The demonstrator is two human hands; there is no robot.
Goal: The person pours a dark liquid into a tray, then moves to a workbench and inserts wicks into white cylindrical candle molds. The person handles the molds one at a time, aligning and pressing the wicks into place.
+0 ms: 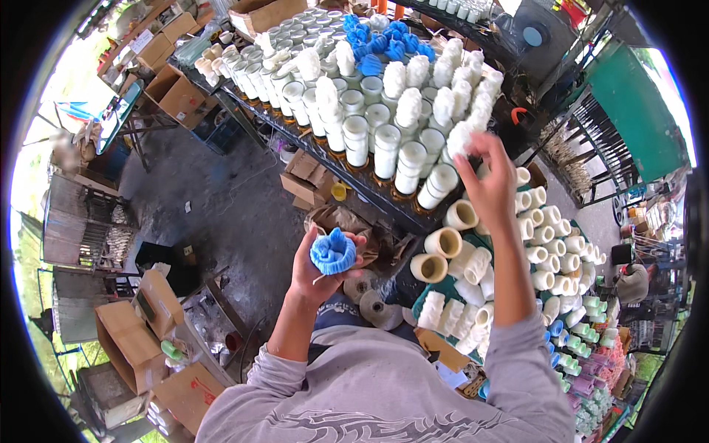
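Note:
My left hand (pixel 309 275), palm up in front of my body, has its fingers curled round a blue yarn-like bundle (pixel 333 252) with a peaked top. My right hand (pixel 489 177) is raised at the right front corner of the table. Its fingers are bent, with the thumb apart from them, right by a white fluffy bundle (pixel 459 139); whether they touch it I cannot tell. More white bundles stand on top of the rows of white-filled glass cylinders (pixel 385 151). Several blue bundles (pixel 369 46) lie in a heap at the back.
Cream thick-walled tubes (pixel 443 242) crowd the lower right, beside more white ribbed pieces (pixel 431 310). The dark table edge (pixel 310 140) runs along the front of the cylinders. Cardboard boxes (pixel 133 336) stand at the lower left, and another box (pixel 306 177) sits below the table.

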